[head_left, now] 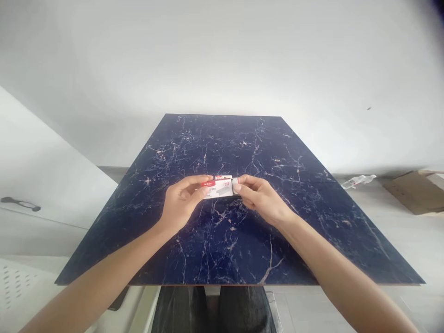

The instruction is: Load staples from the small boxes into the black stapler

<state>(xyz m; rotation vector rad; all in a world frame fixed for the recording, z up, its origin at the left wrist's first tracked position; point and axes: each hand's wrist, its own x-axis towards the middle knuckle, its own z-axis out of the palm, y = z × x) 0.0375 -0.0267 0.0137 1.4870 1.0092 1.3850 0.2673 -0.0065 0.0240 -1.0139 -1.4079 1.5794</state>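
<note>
A small red-and-white box [222,188], with print and a grey shape pictured on its front, is held up between my two hands over the middle of the table [229,249]. My left hand [179,199] pinches the box's left end, thumb in front and fingers behind. At the right end my right hand [261,198] grips a pale grey-white part between thumb and index finger. Whether that part is a flap or a separate piece I cannot tell. A white-and-red edge shows just above the box front. What lies inside the box is hidden.
The dark blue marble-patterned table stands near a white wall [222,55]. A cardboard box [412,192] and a clear plastic bottle [359,181] lie on the floor at right. White furniture with a dark handle [21,204] is at left. My legs show below the front edge.
</note>
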